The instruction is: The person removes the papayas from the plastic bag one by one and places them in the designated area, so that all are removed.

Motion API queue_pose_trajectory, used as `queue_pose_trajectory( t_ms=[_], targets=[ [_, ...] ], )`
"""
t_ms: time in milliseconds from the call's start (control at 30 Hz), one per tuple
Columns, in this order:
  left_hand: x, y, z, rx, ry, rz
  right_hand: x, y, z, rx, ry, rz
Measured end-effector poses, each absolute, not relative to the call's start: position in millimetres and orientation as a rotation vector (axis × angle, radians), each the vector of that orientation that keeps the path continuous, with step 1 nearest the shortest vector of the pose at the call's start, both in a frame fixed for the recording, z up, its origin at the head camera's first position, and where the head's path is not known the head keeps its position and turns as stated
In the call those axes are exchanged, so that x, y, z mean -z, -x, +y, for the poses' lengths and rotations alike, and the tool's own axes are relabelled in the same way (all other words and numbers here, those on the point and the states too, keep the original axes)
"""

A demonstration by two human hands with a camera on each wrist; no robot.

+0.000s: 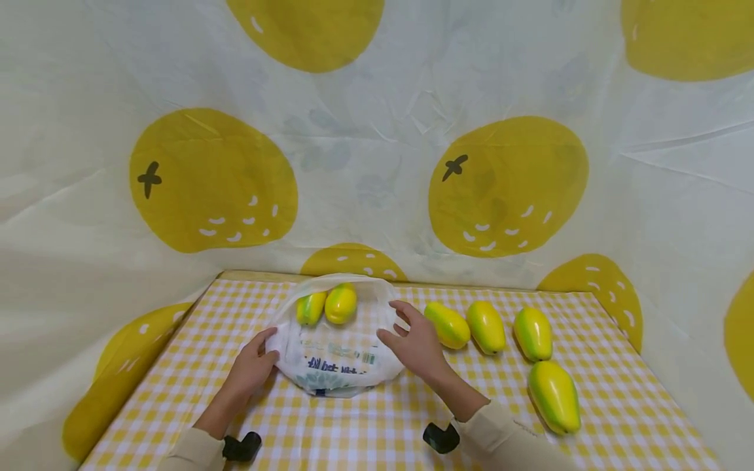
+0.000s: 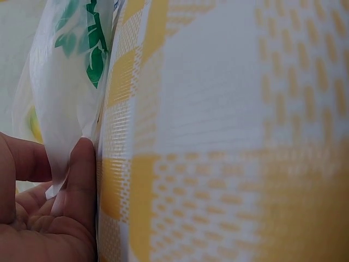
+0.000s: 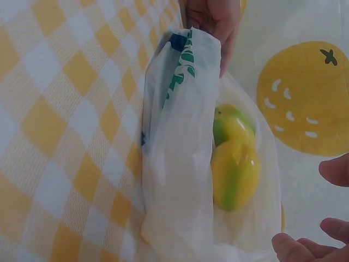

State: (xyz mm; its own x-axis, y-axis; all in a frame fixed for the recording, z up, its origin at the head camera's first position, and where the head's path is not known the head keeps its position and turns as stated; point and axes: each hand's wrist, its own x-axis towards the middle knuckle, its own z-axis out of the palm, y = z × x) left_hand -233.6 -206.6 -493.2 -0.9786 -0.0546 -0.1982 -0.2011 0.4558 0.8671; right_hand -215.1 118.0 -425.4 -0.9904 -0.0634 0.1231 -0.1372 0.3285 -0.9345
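A translucent white plastic bag [image 1: 347, 386] with green and dark print lies on the table, its mouth spread wide towards me. Two yellow-green papayas [image 1: 341, 303] rest inside it, side by side at the back. At the bag's left edge, my left hand [image 1: 250, 369] pinches the plastic between thumb and fingers; the left wrist view shows the fold of the bag [image 2: 60, 109] between them. My right hand [image 1: 418, 340] hovers by the bag's right rim, fingers spread and holding nothing. In the right wrist view its fingertips [image 3: 286, 248] are beside the bag's opening.
Several more papayas [image 1: 486, 327] lie on the table to the right of the bag, the closest just beyond my right hand. A yellow-and-white checked cloth [image 1: 471, 392] covers the table. Behind it hangs a pale curtain [image 1: 365, 163] printed with big yellow fruit.
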Motion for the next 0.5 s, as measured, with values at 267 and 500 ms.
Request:
queue_pose_trajectory(
  t_ms=[267, 500],
  targets=[
    [495.3, 234.4, -206.6, -1.557, 0.233, 2.553, 432.4, 225.1, 96.9, -1.803, -0.212, -2.493],
    [493.9, 234.9, -205.6, -1.561, 0.275, 2.543, 434.2, 231.1, 83.9, -1.815, -0.222, -2.491]
  ],
)
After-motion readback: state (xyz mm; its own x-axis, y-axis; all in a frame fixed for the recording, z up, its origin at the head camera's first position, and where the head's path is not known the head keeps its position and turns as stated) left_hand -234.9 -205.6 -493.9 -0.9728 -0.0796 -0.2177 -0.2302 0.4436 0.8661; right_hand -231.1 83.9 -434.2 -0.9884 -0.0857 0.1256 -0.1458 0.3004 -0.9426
